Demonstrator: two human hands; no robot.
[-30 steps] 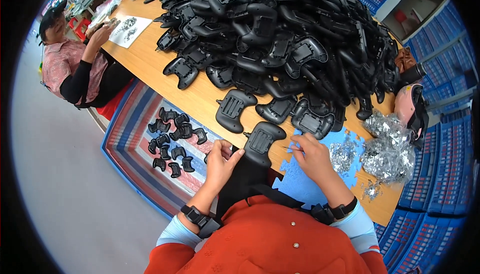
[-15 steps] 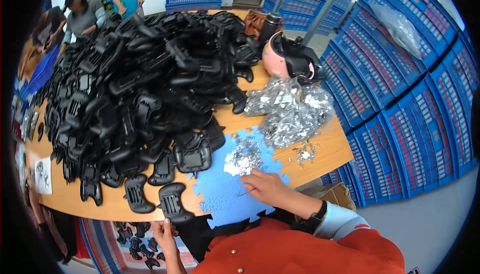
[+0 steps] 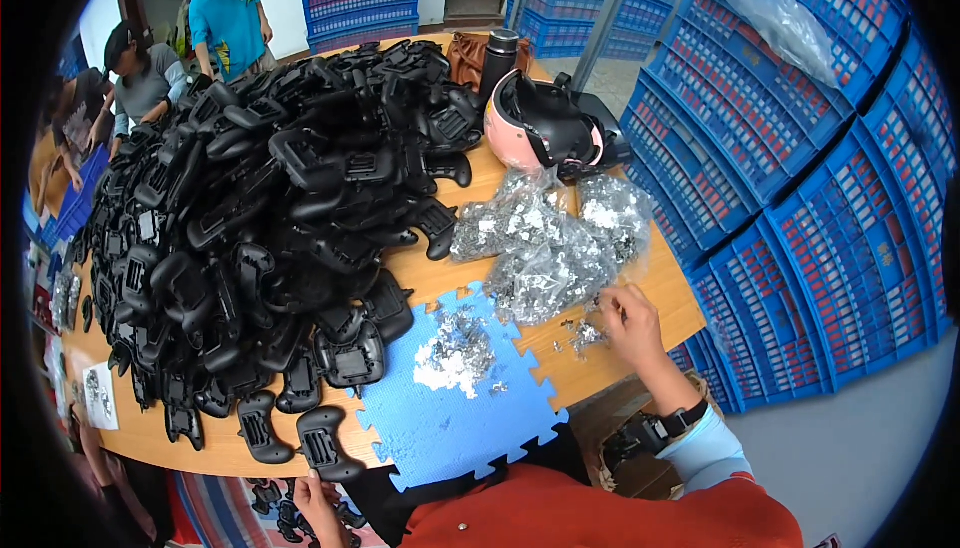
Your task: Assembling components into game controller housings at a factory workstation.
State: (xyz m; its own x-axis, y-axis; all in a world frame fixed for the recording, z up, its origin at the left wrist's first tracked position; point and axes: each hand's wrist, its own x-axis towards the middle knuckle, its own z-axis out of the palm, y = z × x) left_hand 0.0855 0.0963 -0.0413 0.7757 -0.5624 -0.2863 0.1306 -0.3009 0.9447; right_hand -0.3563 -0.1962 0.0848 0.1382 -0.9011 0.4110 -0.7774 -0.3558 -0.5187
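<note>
At the table's front edge, my left hand grips the near side of a black game controller shell, which lies with a slotted compartment facing up. My right hand is over the table's right side, its fingers bent together beside a few small loose metal pieces. Whatever those fingers may hold is too small to make out. Between the hands is a blue foam mat with jigsaw edges. On it sits a heap of small shiny metal pieces.
A big pile of black controller shells covers the table's left and middle. Plastic bags of metal pieces, a pink helmet and a black flask stand right. Blue crates rise beyond. Several people work at the far left.
My right hand has moved right, from the metal heap on the mat to the loose pieces beside the bags. My left hand stays at the same controller shell. The view has shifted.
</note>
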